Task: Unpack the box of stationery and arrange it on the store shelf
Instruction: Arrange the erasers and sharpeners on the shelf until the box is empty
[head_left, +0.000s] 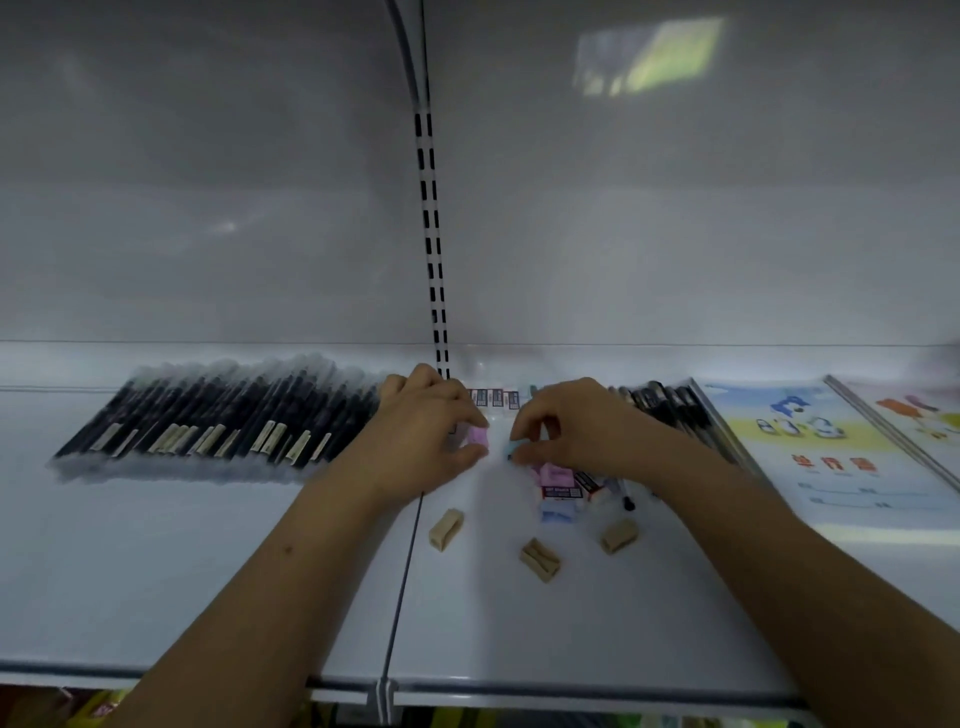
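L hand (431, 421) grip pinches small pink eraser (478, 435); R hand (563, 428) grip pinches teal eraser (513, 449), both low over white metal store shelf (208, 561). Three tan rectangular erasers (540, 559) lie loose nearby.

A pale grey back panel (208, 156) fills the upper half of the frame, smooth and slightly glossy. A slotted upright (434, 249) runs down its middle, with two rows of dark slots side by side. Above the slots, the upright curves to the top edge of the frame as a grey rail (408, 47). In the upper right of the frame a bright, blurred, greenish-white reflection (649, 54) lies on the panel. A fainter glint (223, 227) shows left of centre. Along the bottom edge, yellow and red packets (98, 709) sit at lower left, and blurred green goods (571, 721) sit right of centre.
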